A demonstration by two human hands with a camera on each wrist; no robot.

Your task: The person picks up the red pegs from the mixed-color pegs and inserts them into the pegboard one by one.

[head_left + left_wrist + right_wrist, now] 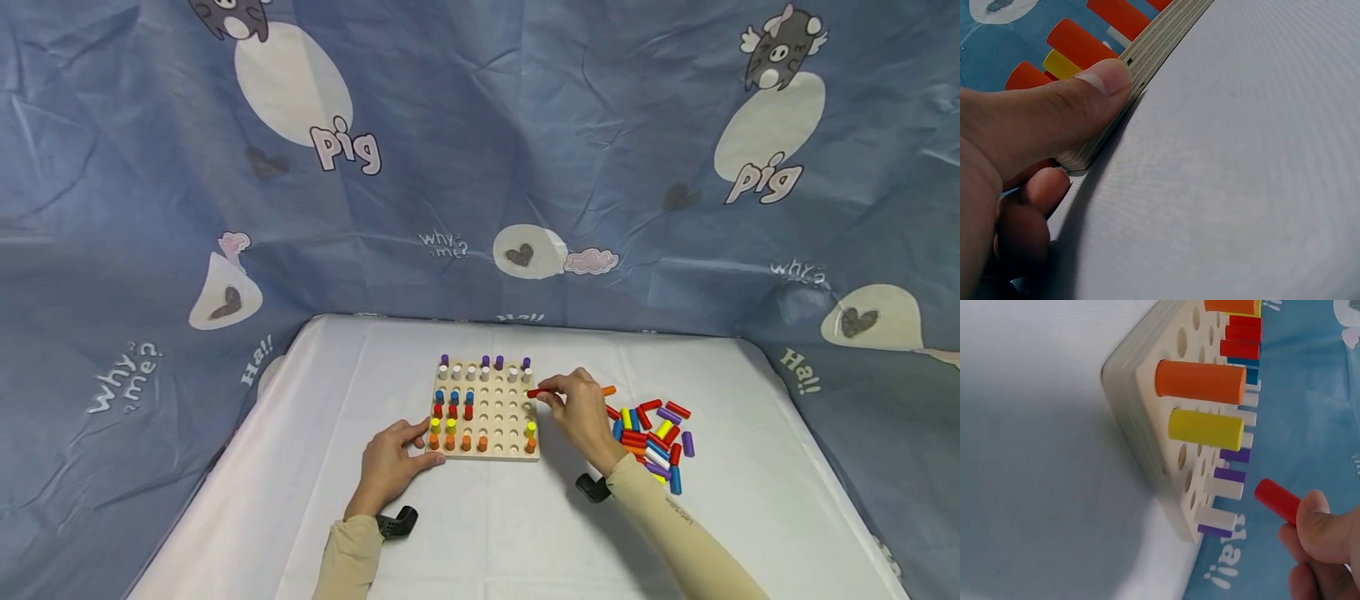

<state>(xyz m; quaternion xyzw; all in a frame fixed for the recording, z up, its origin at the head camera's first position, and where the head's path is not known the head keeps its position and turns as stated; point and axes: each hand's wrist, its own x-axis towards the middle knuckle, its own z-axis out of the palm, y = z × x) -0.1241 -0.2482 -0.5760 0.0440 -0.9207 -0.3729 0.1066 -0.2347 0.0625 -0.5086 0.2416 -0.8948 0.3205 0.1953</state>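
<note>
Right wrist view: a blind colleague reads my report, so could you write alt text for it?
A person's right hand holds a red peg in its fingers, near a wooden board with holes. An orange peg and a yellow peg stand in the board closest to the camera, with white pegs and purple pegs farther along it.

Pegboard (506, 412) from above, closer in wrist views

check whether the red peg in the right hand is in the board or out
Out. The right hand pinches the red peg, whose free end shows clear of the board in the right wrist view.
</note>
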